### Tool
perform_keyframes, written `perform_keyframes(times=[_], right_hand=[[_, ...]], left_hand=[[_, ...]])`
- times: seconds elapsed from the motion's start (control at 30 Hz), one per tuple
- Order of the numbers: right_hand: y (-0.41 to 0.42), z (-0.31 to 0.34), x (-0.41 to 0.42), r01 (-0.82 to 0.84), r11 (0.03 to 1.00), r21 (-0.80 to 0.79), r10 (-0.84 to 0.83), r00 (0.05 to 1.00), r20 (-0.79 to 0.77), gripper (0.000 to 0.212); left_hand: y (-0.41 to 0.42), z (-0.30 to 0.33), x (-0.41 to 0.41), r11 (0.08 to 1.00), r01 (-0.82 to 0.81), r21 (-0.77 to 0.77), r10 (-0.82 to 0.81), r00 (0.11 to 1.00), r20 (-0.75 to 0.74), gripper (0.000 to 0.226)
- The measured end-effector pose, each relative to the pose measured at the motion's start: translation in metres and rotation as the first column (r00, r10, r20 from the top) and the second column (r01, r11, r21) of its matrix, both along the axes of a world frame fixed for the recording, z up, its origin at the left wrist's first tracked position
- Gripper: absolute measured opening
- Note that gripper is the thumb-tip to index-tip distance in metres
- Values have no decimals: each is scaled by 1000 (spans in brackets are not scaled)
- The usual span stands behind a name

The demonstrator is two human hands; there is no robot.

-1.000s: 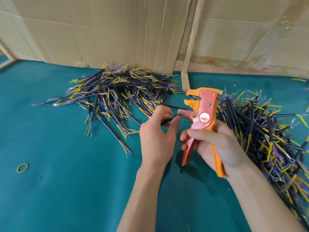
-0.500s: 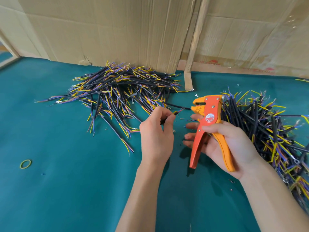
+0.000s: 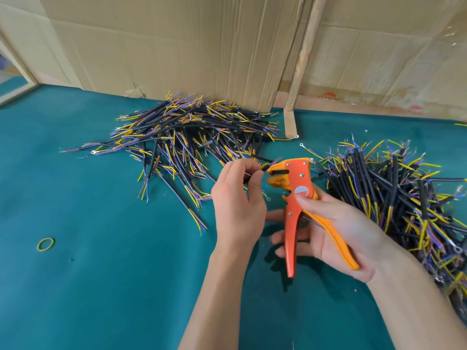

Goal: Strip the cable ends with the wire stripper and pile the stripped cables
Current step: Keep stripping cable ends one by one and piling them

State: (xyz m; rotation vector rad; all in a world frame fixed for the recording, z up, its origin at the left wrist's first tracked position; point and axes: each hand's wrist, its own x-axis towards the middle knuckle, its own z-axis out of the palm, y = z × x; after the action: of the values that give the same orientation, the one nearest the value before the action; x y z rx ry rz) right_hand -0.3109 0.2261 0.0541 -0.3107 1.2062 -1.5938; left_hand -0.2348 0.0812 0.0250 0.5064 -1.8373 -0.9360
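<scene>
**Mia:** Where the two hands meet, what is each one doing?

**Ben:** The left hand (image 3: 238, 202) pinches one black cable (image 3: 265, 167) between thumb and finger. The cable tip pokes out toward two o'clock, right at the mouth of the wire stripper (image 3: 294, 198). I cannot tell if the tip is inside the mouth yet.

**Mia:** And the other hand?

**Ben:** The right hand (image 3: 336, 228) grips the wire stripper. The thumb presses on the round silver spot, and the fingers curl under the two handles. The handles spread apart and point down toward six o'clock. The orange mouth looks a bit open and faces nine o'clock.

**Mia:** What is around the hands?

**Ben:** At eleven o'clock from the left hand lies a big cable pile (image 3: 187, 137), black with yellow and purple ends. At three o'clock from the right hand lies a second cable pile (image 3: 394, 198), just beside the wrist. All of it sits on a green surface (image 3: 113, 286).

**Mia:** Anything else?

**Ben:** A yellow rubber band (image 3: 45, 244) lies far off at nine o'clock. Brown cardboard (image 3: 177, 46) stands at twelve o'clock, behind the first pile, with a wooden stick (image 3: 300, 64) leaning up next to it.
</scene>
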Motion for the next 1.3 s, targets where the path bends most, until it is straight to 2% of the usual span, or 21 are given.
perform_keyframes(times=[0.17,0.3,0.43,0.8,1.03,1.3], right_hand=[[2,3,4,33,999,16,-32,997,-65,61],[4,6,5,42,999,-21,-44,994,-104,42],[7,10,5,31,999,-21,-33,992,-122,37],[12,13,1,-7,1000,-19,4,994,-106,50],[12,15,2,20,1000,-7,-21,993,-118,36],[12,12,0,5,1000,-15,-7,993,-118,35]], left_hand=[[1,0,0,1000,-4,-6,4,1000,-4,14],[1,-1,0,1000,-14,3,14,999,32,19],[1,0,1,1000,-16,11,15,999,47,19],[1,0,2,1000,15,-4,-15,998,60,21],[3,1,2,1000,17,3,-18,999,45,18],[1,1,2,1000,19,-7,-19,1000,22,14]])
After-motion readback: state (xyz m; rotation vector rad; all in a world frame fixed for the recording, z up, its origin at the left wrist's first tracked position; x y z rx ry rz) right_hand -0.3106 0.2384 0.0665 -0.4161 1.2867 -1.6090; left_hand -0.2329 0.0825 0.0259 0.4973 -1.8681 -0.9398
